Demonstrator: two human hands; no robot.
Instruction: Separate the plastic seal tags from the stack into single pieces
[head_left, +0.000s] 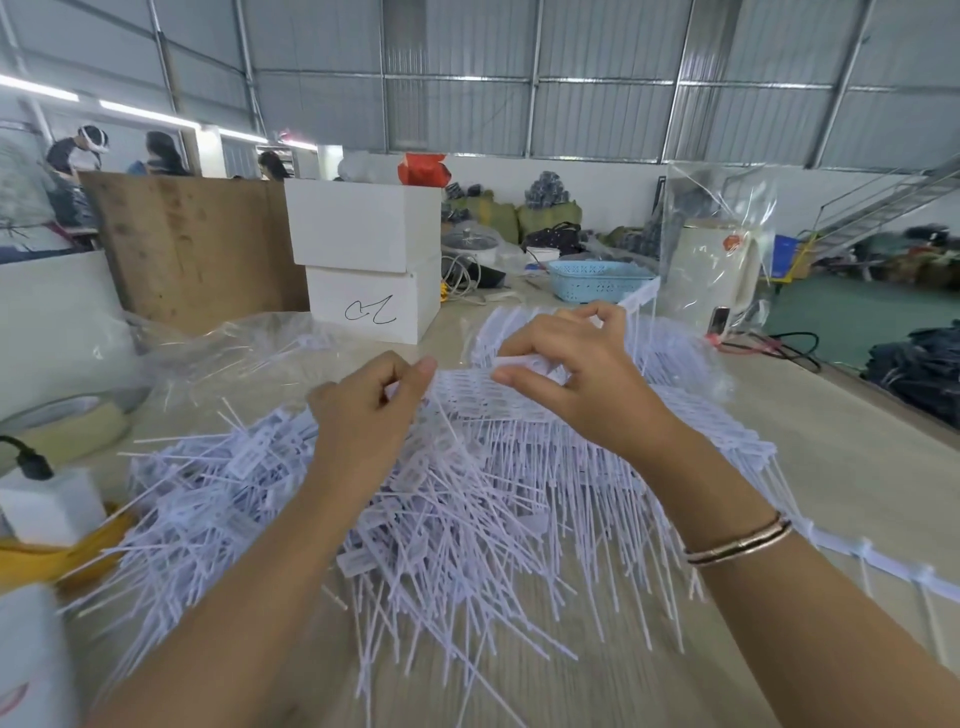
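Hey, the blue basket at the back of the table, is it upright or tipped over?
Upright. The blue basket sits on the table with its open rim facing up; its contents cannot be seen.

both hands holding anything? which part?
Yes. Left hand and right hand both pinch a joined strip of seal tags at its flat tag-head edge, one hand at each end; the thin tails hang free below.

Pale lilac-white seal tags (441, 499) under my fingers; beyond them a light-blue latticed basket (597, 280) and white boxes (369, 260).
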